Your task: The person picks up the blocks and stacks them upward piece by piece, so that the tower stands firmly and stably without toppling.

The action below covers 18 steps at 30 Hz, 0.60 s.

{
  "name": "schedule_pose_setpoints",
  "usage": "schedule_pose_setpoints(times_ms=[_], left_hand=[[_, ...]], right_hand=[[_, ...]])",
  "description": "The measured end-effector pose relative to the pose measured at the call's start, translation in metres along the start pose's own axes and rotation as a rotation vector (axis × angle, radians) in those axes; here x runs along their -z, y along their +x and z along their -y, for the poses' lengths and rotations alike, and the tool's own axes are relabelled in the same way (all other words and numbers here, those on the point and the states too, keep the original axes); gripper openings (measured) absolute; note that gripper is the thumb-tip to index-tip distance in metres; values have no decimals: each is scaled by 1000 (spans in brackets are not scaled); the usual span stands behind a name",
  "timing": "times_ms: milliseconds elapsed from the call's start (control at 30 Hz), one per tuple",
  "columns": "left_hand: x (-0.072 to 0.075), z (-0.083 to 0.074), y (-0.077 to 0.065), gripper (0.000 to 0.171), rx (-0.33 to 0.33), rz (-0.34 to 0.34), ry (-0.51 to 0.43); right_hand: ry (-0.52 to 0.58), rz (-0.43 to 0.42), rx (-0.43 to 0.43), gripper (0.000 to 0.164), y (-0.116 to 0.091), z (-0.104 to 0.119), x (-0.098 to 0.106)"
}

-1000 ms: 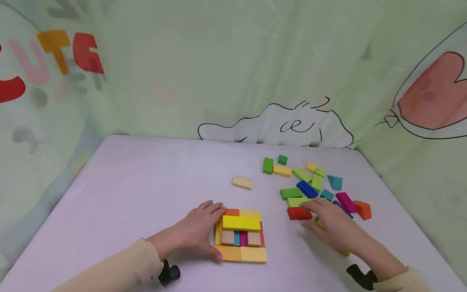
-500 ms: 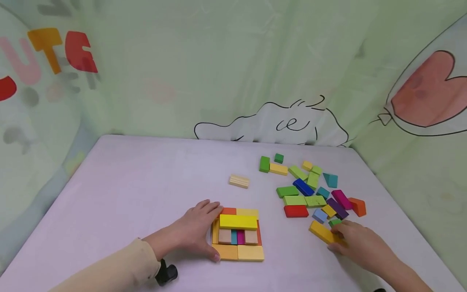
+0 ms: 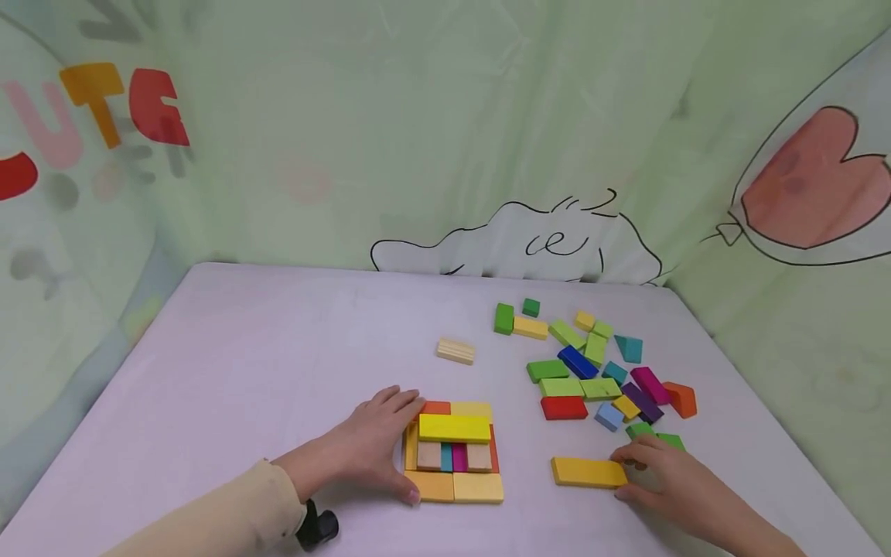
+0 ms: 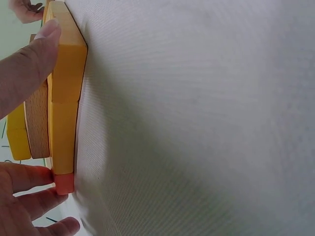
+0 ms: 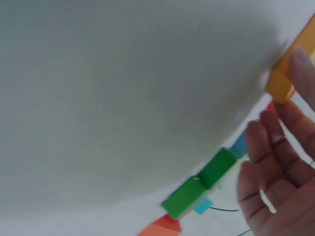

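My left hand lies along the left side of a low block structure. Its thumb touches an orange block at the front left corner, and two fingertips touch a red-orange block at the back corner. A bright yellow block lies across two bare-wood blocks on top, with a teal and a magenta block between them. My right hand pinches the right end of a long golden-yellow block between thumb and fingertips, low at the tabletop, right of the structure. Its ring finger and little finger curl in the right wrist view.
Loose blocks spread over the right part of the table, among them a red block, a blue block and an orange one. Two green blocks lie just behind my right hand. A ridged wooden block sits behind the structure.
My right hand has moved from beside the red block to the golden-yellow block, then brought it left and turned it nearly level across the view. My left hand keeps its place.
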<state>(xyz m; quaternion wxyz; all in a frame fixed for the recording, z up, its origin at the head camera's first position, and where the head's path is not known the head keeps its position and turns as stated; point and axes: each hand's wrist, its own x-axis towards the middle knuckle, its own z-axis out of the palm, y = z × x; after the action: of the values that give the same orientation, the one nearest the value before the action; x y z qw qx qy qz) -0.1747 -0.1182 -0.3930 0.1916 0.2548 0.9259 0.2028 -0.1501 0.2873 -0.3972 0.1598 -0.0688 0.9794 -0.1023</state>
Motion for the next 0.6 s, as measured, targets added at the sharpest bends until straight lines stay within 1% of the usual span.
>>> schedule_pose_setpoints(times_ms=[67,167,367,433,500,600], left_hand=[[0,0,-1,113,4,3,0],[-1,0,-1,113,7,4,-1],[-2,0,-1,113,10,9,2],[-3,1,-1,113,9,11,1],[-3,1,0,113,9,10,6],[-2,0,0,114,7,6,9]], right_hand=[[17,11,-23,40,0,-3,-2],[29,12,-34,39,1,-5,-4],[47,-14,-25,38,-3,-3,-4],[64,-52,8,37,-7,2,-1],[75,-105,68,36,-11,13,3],[49,-201,193,34,-14,40,7]])
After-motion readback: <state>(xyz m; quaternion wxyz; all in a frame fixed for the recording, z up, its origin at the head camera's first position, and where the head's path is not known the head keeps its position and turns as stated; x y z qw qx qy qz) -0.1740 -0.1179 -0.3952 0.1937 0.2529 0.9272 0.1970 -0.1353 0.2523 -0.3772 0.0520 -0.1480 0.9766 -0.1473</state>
